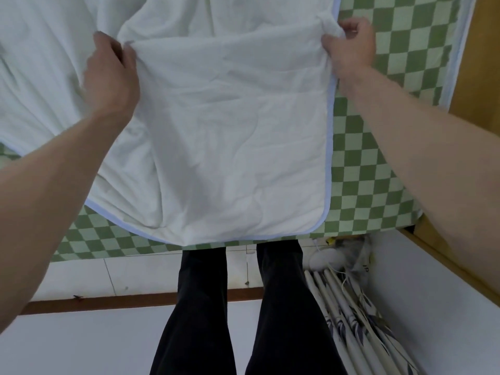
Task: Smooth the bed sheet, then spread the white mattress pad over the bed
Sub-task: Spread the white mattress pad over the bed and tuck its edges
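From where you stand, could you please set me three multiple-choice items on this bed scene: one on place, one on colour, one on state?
1. Where does the white mattress pad lie?
A. on the floor
B. on the checked bed sheet
C. over a chair

2. What colour is the pad's edge trim?
A. red
B. black
C. light blue

3. What is the right hand doing?
A. gripping the pad
B. hanging idle
C. pressing flat on the sheet

Key: B, green checks show round the pad; C, the pale blue border; A, fingers bunch the fabric, as the left hand does.
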### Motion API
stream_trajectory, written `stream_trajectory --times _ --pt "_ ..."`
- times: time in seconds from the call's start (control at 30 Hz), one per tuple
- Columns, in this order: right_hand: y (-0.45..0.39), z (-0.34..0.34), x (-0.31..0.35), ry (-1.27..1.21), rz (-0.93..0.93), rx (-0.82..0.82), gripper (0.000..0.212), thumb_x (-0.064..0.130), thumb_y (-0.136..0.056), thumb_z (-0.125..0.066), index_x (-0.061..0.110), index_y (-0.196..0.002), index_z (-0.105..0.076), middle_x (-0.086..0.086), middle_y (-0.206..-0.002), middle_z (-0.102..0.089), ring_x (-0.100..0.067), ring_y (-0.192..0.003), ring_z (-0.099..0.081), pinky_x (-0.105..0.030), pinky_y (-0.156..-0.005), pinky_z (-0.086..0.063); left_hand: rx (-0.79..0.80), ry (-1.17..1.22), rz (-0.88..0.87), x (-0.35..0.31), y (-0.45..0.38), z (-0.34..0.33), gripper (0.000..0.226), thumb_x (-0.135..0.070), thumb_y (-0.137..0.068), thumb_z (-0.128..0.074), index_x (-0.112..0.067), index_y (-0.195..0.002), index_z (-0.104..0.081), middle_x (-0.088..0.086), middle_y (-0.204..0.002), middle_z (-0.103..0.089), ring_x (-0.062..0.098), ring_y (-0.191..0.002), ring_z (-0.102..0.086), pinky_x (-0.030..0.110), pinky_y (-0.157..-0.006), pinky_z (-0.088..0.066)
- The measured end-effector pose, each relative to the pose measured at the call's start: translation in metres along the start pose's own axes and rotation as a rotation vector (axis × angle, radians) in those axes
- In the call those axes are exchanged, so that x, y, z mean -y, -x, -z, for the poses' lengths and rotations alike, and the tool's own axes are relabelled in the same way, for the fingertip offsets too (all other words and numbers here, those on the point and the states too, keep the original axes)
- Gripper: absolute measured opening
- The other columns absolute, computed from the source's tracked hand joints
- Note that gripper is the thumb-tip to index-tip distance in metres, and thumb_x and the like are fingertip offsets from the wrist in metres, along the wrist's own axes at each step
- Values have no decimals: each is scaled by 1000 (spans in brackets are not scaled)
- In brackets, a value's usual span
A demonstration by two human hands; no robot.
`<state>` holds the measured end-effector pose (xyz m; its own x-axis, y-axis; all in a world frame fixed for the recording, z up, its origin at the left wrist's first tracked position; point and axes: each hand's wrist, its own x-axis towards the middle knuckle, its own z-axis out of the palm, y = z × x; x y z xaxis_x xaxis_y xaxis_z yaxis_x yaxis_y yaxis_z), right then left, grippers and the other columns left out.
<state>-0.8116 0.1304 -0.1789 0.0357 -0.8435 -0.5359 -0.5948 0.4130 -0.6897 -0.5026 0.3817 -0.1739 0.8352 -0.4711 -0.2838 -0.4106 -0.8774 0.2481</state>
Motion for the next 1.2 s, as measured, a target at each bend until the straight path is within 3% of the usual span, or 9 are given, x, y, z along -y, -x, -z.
stream_trajectory --times 0.13,0.3,0.53,0.67,0.77,0.83,0.9,1.03,1.2 --pt "42 10 -41 111 -34 -102 28 36 -88 -68 26 -109 -53 15 -101 -62 -5 -90 -63 -24 -82 -56 61 223 57 11 25 -4 56 -61 -89 -52 -19 -126 -55 -12 -103 -66 12 -100 -62 27 -85 -42" --pt "132 25 -124 354 -103 -144 17 25 -97 -54 17 -112 -57 1 -106 -63 -22 -97 -61 -44 -89 -54 230 -1 -13 36 60 -27 50 -52 -94 -56 -10 -123 -57 12 -120 -64 35 -117 -57 49 -99 -43" --pt "170 31 -173 537 -198 -144 10 20 -101 -55 13 -107 -57 -5 -104 -66 -28 -95 -63 -33 -76 -46 121 248 243 41 48 -24 36 -54 -82 -65 -21 -94 -56 -3 -93 -61 28 -96 -63 33 -75 -42" --pt "180 42 -180 412 -247 -168 22 36 -98 -58 16 -106 -59 3 -98 -65 -21 -90 -62 -36 -79 -51 187 290 196 42 63 -15 52 -56 -78 -68 -22 -117 -60 -12 -109 -65 14 -100 -62 31 -89 -49" --pt "210 52 -200 417 -303 -134 31 48 -97 -57 18 -105 -56 5 -96 -63 -20 -85 -58 -35 -75 -47 57 149 159 58 105 -10 56 -55 -84 -58 -27 -133 -54 -11 -129 -60 16 -123 -54 39 -105 -38" --pt "233 56 -217 433 -361 -92 29 48 -98 -55 20 -102 -52 3 -94 -62 -22 -83 -56 -33 -72 -41 -66 65 277 77 147 -12 54 -50 -91 -52 -28 -140 -49 -7 -142 -51 21 -134 -45 42 -108 -33" --pt "254 54 -231 447 -480 -60 24 41 -98 -56 18 -105 -52 -3 -99 -64 -26 -85 -56 -34 -73 -42 -113 66 584 101 187 -17 57 -44 -96 -54 -24 -148 -43 1 -153 -42 25 -142 -38 43 -111 -33" --pt "271 45 -244 321 -712 -66 17 21 -93 -60 17 -108 -56 -15 -109 -69 -37 -96 -67 -52 -84 -59 36 485 1190 144 232 -29 68 -46 -98 -57 -15 -152 -33 1 -144 -47 22 -123 -50 34 -104 -41" --pt "266 39 -255 238 -763 -105 26 15 -93 -63 7 -117 -63 -10 -102 -66 -27 -85 -61 -34 -74 -50 0 766 1151 175 239 -35 37 -31 -91 -69 -12 -121 -58 1 -116 -68 22 -102 -67 39 -94 -59"
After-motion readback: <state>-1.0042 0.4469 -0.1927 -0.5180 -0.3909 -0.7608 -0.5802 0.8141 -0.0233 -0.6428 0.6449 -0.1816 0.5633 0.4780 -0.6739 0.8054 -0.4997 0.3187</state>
